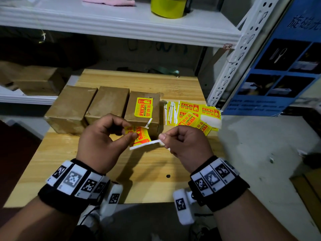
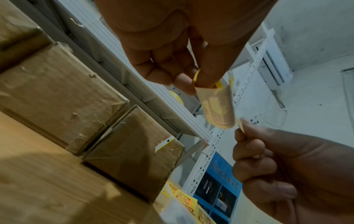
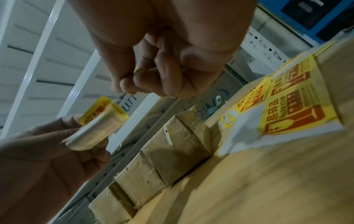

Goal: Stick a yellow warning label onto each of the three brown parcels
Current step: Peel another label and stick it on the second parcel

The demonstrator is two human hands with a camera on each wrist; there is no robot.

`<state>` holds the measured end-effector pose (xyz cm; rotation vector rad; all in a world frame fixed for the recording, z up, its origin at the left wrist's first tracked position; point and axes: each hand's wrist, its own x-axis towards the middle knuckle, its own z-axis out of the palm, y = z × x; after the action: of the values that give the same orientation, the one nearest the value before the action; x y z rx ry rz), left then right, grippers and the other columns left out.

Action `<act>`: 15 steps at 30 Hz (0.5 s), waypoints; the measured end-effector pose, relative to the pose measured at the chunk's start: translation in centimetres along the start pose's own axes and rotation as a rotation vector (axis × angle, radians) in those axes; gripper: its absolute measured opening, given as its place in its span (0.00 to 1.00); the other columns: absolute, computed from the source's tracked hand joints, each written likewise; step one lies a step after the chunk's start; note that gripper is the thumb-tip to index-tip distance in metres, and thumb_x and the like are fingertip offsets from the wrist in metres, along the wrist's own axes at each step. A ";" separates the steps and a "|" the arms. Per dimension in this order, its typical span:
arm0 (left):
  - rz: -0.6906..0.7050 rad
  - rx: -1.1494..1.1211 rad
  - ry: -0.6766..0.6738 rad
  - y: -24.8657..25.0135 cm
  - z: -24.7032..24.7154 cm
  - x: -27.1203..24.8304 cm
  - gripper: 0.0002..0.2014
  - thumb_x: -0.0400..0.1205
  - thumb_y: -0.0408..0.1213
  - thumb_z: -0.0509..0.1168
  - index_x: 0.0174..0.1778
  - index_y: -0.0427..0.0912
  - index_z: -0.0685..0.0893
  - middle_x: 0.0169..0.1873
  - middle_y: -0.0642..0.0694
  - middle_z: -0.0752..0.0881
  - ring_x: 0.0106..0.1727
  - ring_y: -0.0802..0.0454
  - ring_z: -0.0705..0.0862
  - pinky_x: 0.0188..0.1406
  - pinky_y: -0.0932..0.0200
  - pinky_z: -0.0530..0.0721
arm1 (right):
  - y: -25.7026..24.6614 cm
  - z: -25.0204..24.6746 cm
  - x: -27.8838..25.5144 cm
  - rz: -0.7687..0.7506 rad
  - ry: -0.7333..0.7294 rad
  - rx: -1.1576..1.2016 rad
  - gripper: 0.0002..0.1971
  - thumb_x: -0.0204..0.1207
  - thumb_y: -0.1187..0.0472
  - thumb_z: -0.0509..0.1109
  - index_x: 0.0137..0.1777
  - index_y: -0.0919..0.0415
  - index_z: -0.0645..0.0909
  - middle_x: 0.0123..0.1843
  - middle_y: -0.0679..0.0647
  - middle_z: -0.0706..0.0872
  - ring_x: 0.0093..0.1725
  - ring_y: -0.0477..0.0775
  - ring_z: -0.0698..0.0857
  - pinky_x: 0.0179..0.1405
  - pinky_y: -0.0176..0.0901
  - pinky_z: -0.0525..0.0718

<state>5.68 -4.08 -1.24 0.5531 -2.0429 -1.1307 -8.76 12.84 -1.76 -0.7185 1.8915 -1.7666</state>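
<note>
Three brown parcels stand in a row on the wooden table (image 1: 147, 180): the left parcel (image 1: 69, 106), the middle parcel (image 1: 107, 101) and the right parcel (image 1: 154, 105). Only the right one carries a stuck yellow label (image 1: 143, 107) on its top. In front of them, above the table, my left hand (image 1: 130, 132) pinches a curled yellow label (image 1: 140, 134) between thumb and fingers. My right hand (image 1: 163, 140) pinches the end of its white backing strip (image 1: 145, 144), which is partly peeled away. The left wrist view shows the label (image 2: 216, 106) from below.
A loose pile of yellow labels (image 1: 192, 115) and white strips lies right of the parcels. A yellow tape roll (image 1: 168, 7) and pink cloth (image 1: 107, 1) sit on the shelf above. A white rack upright (image 1: 243, 49) and blue poster (image 1: 278, 66) stand at right.
</note>
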 end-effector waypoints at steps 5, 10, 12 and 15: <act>-0.164 -0.077 0.051 0.0 0.3 0.7 0.13 0.69 0.31 0.83 0.41 0.48 0.86 0.31 0.44 0.86 0.32 0.57 0.83 0.35 0.58 0.85 | 0.3 -0.9 0.4 -0.012 0.019 -0.026 0.08 0.76 0.64 0.79 0.36 0.63 0.86 0.25 0.49 0.84 0.21 0.41 0.75 0.23 0.30 0.73; -0.233 -0.117 0.097 -0.3 0.6 1.1 0.13 0.71 0.29 0.82 0.41 0.46 0.85 0.32 0.41 0.84 0.32 0.53 0.81 0.34 0.62 0.83 | 0.2 -1.0 0.2 -0.028 0.010 -0.028 0.07 0.76 0.65 0.78 0.38 0.66 0.85 0.25 0.48 0.84 0.22 0.40 0.77 0.25 0.29 0.74; -0.253 -0.095 0.127 -0.2 0.6 1.1 0.13 0.71 0.31 0.82 0.41 0.47 0.85 0.33 0.39 0.85 0.33 0.51 0.82 0.38 0.55 0.83 | 0.2 -1.1 0.2 -0.037 0.000 -0.039 0.07 0.76 0.65 0.78 0.38 0.64 0.86 0.25 0.48 0.84 0.23 0.41 0.78 0.25 0.30 0.75; -0.283 -0.027 0.192 0.1 0.3 1.2 0.10 0.73 0.32 0.81 0.45 0.43 0.87 0.37 0.38 0.89 0.34 0.55 0.85 0.37 0.61 0.85 | 0.2 -1.7 0.4 -0.035 0.034 -0.033 0.08 0.77 0.64 0.78 0.37 0.61 0.85 0.24 0.48 0.84 0.22 0.42 0.77 0.24 0.32 0.75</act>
<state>4.65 -4.64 -0.80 0.9232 -1.8204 -1.2139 -10.18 13.81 -1.86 -0.7418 1.9459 -1.7840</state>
